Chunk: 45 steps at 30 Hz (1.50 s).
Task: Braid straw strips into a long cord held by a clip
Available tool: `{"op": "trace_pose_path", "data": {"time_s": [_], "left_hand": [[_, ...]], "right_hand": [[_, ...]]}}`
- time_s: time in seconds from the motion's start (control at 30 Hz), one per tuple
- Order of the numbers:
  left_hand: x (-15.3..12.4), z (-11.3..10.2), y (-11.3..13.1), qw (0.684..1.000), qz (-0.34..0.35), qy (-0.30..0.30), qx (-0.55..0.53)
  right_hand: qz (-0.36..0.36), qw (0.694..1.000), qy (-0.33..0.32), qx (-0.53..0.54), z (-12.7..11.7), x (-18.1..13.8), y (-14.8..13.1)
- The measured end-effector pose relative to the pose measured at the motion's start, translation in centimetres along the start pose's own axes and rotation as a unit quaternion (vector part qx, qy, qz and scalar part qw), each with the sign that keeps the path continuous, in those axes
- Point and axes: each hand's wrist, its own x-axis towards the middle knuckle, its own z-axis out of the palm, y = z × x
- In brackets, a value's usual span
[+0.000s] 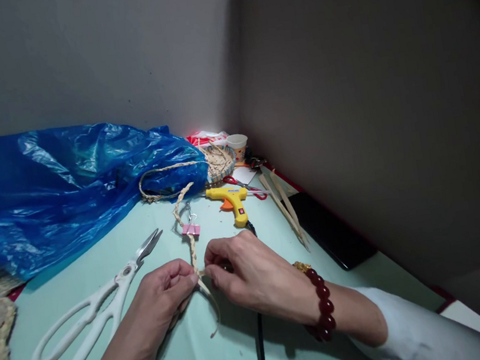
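Observation:
A thin braid [193, 251] of pale plant fibre runs up the pale green table through a pink binder clip [191, 230]. My left hand [166, 291] pinches the braid's lower end between thumb and forefinger. Just to the right, my right hand [246, 271] grips a short strand that leaves the braid sideways. Another loose strand [212, 303] hangs down between the hands, its thin tip curling on the cloth. Above the clip the finished-looking plait bends up toward a blue plastic bag.
White-handled scissors [117, 292] lie left, a yellow glue gun [236, 198] beyond my right hand with its black cord [261, 350] running down the table. Fibre strips [282, 207] and a black tablet-like slab [331, 229] lie right. The blue bag [83, 178], woven basket [225, 170] and paper cup [237, 144] stand behind.

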Motion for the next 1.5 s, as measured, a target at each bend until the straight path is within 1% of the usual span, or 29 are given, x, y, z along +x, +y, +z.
{"op": "trace_pose_path", "data": {"time_s": [0.07,0.1,0.17,0.23,0.3,0.33,0.4,0.47,0.5,0.53,0.57,0.6,0.63,0.7,0.73,0.77,0.8,0.9,1.0,1.07,1.17,1.23,1.27,1.33,1.4,1.43,1.5], "left_hand": [[-0.1,0.1,-0.2,1.0,0.012,0.003,-0.014],[-0.2,0.1,-0.3,0.999,0.012,0.006,-0.029],[-0.4,0.3,-0.4,0.998,0.006,0.01,-0.067],[-0.6,0.5,-0.3,0.994,0.001,0.001,-0.105],[-0.7,0.6,-0.2,0.991,0.004,-0.01,-0.134],[-0.8,0.6,-0.1,0.99,0.004,-0.008,-0.144],[-0.9,0.7,0.1,0.988,0.0,0.002,-0.155],[-1.0,0.6,0.3,0.986,-0.012,0.005,-0.166],[-1.1,0.6,0.4,0.985,-0.016,0.0,-0.169],[-1.2,0.6,0.5,0.986,-0.019,-0.005,-0.168],[-1.3,0.5,0.5,0.986,-0.017,-0.011,-0.164],[-1.3,0.4,0.5,0.987,-0.015,-0.015,-0.158],[-1.3,0.4,0.6,0.989,-0.013,-0.019,-0.149],[-1.3,0.2,0.6,0.991,-0.01,-0.026,-0.129],[-1.2,0.1,0.6,0.992,-0.009,-0.031,-0.12],[-1.1,0.0,0.6,0.993,-0.006,-0.036,-0.113],[-1.0,-0.1,0.6,0.993,-0.003,-0.043,-0.107],[-0.7,-0.2,0.6,0.993,0.009,-0.068,-0.093],[-0.5,-0.2,0.3,0.994,0.017,-0.078,-0.074],[-0.4,-0.2,0.1,0.994,0.024,-0.077,-0.073],[-0.6,-0.2,0.1,0.996,0.025,-0.078,-0.047],[-0.8,-0.5,0.5,0.996,0.026,-0.081,0.012],[-1.0,-0.7,0.8,0.995,0.032,-0.074,0.059],[-1.3,-1.1,1.4,0.982,0.055,-0.034,0.179],[-1.8,-1.3,1.9,0.958,0.078,0.009,0.277],[-2.1,-1.2,2.0,0.949,0.085,0.018,0.302],[-2.7,-0.6,1.9,0.947,0.09,0.011,0.309]], "right_hand": [[-0.025,0.999,0.021,-0.026,0.7,-0.5,-0.5],[-0.051,0.997,0.028,-0.049,1.3,-0.9,-0.7],[-0.125,0.986,0.022,-0.109,2.5,-1.5,-0.9],[-0.183,0.97,0.009,-0.157,3.5,-2.0,-0.8],[-0.21,0.961,0.009,-0.178,3.8,-2.1,-0.6],[-0.211,0.961,0.017,-0.175,3.7,-2.0,-0.6],[-0.181,0.975,0.032,-0.128,2.8,-1.6,-0.6],[-0.093,0.993,0.056,-0.036,1.6,-0.8,-0.5],[-0.041,0.997,0.07,0.015,1.0,-0.3,-0.4],[0.004,0.995,0.082,0.062,0.5,0.2,-0.2],[0.035,0.991,0.07,0.112,0.2,0.6,0.1],[0.056,0.982,0.029,0.179,0.0,1.0,0.5],[0.074,0.962,-0.035,0.259,0.1,1.2,0.9],[0.103,0.896,-0.153,0.404,0.5,1.5,1.5],[0.114,0.866,-0.186,0.451,0.8,1.6,1.8],[0.122,0.849,-0.197,0.476,1.1,1.6,1.9],[0.126,0.845,-0.192,0.482,1.3,1.5,2.0],[0.131,0.854,-0.164,0.476,1.7,1.4,2.1],[0.146,0.858,-0.153,0.469,1.9,1.3,2.1],[0.154,0.869,-0.143,0.448,2.1,1.3,2.1],[0.146,0.892,-0.108,0.414,2.3,1.3,1.9],[0.133,0.901,-0.086,0.403,2.3,1.2,1.6],[0.129,0.91,-0.072,0.387,2.3,1.1,1.5],[0.119,0.938,-0.037,0.324,2.3,0.9,1.3],[0.098,0.966,0.007,0.237,2.3,0.6,1.1],[0.082,0.975,0.028,0.203,2.4,0.5,1.0],[0.057,0.98,0.052,0.183,2.5,0.3,1.0]]}}
